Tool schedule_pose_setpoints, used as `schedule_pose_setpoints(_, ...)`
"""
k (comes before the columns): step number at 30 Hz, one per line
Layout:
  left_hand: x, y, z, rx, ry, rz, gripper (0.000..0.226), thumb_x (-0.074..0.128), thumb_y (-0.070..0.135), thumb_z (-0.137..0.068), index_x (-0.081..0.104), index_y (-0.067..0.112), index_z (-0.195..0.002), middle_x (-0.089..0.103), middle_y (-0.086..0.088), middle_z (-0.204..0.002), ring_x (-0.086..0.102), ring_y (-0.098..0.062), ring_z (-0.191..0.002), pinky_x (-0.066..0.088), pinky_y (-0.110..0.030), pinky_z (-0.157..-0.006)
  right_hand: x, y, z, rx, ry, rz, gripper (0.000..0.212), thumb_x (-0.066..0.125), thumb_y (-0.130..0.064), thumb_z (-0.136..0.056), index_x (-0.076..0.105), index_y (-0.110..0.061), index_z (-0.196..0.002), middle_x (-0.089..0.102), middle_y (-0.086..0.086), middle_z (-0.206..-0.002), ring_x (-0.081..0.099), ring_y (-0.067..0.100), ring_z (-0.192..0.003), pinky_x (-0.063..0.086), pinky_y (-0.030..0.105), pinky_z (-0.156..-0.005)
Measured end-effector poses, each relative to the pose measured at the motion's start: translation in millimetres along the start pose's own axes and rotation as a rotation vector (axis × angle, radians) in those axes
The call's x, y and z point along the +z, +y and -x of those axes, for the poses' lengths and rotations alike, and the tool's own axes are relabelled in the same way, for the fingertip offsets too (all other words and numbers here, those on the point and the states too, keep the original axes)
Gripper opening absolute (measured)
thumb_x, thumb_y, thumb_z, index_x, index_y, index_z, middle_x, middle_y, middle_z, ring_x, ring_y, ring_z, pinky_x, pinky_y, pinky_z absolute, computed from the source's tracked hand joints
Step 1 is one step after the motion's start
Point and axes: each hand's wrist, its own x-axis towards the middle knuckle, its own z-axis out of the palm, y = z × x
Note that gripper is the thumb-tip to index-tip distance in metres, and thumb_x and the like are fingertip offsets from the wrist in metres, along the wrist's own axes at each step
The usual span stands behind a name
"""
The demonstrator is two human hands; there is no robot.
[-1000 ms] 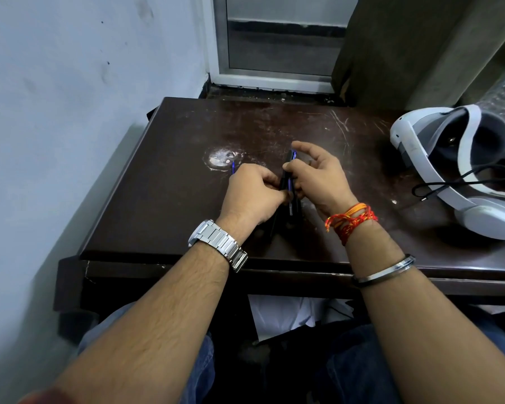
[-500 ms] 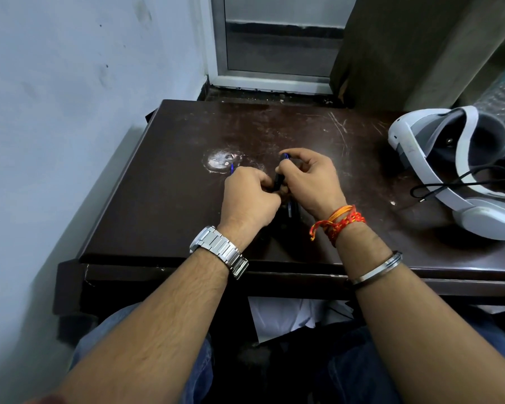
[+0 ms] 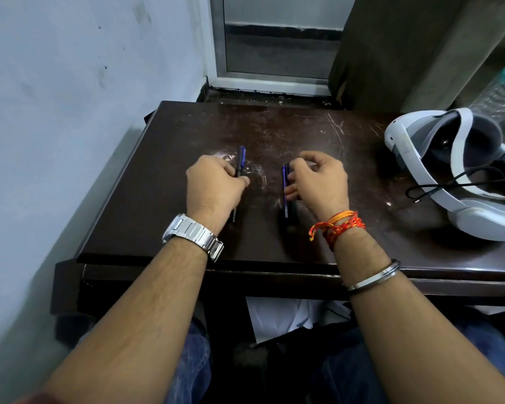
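Note:
My left hand (image 3: 213,188) grips a dark pen with a blue cap end (image 3: 240,158); the pen points away from me and its lower tip shows below the hand near the wrist. My right hand (image 3: 318,182) holds a small bunch of dark and blue pens (image 3: 286,196) upright on edge against the dark brown table (image 3: 158,199), thumb and fingers curled around them. The two hands are apart, roughly a hand's width between them. How many pens are in the bunch is hidden by the fingers.
A white VR headset (image 3: 461,176) with a black cable (image 3: 438,188) lies on the table's right side. A pale wall (image 3: 56,112) runs along the left. A window frame (image 3: 274,77) and a dark curtain (image 3: 391,53) stand behind the table. White paper (image 3: 280,316) lies under it.
The hands were pressed together around the pens at the table's middle. They have pulled apart: the left hand moved left with one pen, the right hand kept the rest.

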Motion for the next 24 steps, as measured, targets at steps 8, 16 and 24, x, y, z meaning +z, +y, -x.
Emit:
schedule_pose_setpoints(8,-13,-15,-18,-0.197,0.031,-0.080,0.027,0.093,0.026,-0.068,0.076,0.010,-0.081,0.076,-0.007,-0.089,0.072,-0.025,-0.086,0.049,-0.029,-0.065,0,4,4,0.033,-0.039,0.183,0.025,0.062,-0.022,-0.084,0.066,-0.009,-0.105,0.069,0.000,-0.054,0.070,0.014,-0.047,0.055,0.024,-0.045)
schedule_pose_setpoints(16,-11,-17,-24,-0.227,-0.015,-0.071,0.030,0.093,0.029,-0.069,0.075,0.009,-0.083,0.075,-0.009,-0.085,0.073,-0.024,-0.082,0.052,-0.032,-0.064,0,1,5,0.033,-0.047,0.221,0.012,0.063,-0.020,-0.086,0.069,-0.014,-0.077,0.065,-0.005,-0.045,0.069,0.011,-0.046,0.053,0.021,-0.044)
schedule_pose_setpoints(24,-11,-16,-22,-0.197,-0.047,-0.060,0.020,0.089,0.021,-0.074,0.079,0.010,-0.087,0.077,-0.015,-0.090,0.074,-0.030,-0.088,0.061,-0.041,-0.081,-5,0,4,0.018,-0.010,0.301,0.026,0.061,-0.013,-0.084,0.069,-0.016,-0.060,0.065,-0.005,-0.044,0.065,0.009,-0.041,0.050,0.017,-0.042)
